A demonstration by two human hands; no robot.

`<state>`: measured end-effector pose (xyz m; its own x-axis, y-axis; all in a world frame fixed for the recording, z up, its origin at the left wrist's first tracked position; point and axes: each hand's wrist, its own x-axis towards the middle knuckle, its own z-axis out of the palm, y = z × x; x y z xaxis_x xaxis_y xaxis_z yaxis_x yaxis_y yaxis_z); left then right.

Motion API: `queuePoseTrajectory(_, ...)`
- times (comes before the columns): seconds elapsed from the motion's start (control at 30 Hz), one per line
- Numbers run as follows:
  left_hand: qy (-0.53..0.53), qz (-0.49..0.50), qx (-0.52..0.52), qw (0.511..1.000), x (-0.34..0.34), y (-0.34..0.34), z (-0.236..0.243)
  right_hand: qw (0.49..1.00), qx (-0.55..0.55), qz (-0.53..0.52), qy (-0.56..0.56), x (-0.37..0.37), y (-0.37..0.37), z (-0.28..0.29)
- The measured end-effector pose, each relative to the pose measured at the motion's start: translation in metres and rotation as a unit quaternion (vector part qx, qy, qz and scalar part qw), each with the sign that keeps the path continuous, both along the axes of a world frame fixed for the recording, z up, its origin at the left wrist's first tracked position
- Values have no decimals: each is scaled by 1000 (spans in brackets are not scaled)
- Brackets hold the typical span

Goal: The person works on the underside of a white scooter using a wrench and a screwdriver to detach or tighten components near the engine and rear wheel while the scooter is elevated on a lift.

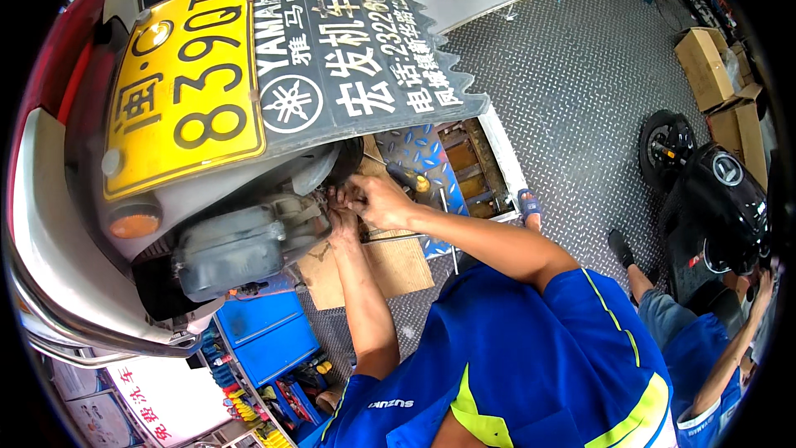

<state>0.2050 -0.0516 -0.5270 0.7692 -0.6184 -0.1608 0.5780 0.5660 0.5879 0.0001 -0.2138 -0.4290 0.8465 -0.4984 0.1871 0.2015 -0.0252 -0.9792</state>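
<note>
A scooter's rear end fills the left side, with a yellow number plate on a black mudguard flap. Under it sits a dusty grey-black housing. My left hand reaches up to the parts at the housing's inner end, its fingers bent and partly hidden. Beside it, touching or nearly so, my right hand has thumb and fingers pinched together at the same spot. What either hand holds is too small or covered. A screwdriver with a black and yellow handle lies just beyond my right hand.
Cardboard lies beneath my forearms. A blue lift platform with a white-edged frame is beyond. Blue tool drawers stand at lower left. At right, a co-worker is beside a black motorcycle, near cardboard boxes.
</note>
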Motion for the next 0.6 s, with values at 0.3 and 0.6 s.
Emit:
queuePoseTrajectory(0.3, -70, -26, -67, 995, -62, -40, 60, 994, -78, -75, 25, 44, 3, -15)
queuePoseTrajectory(0.6, -108, 20, 27, 994, -28, -2, 20, 999, -23, -37, 26, 78, 27, -41)
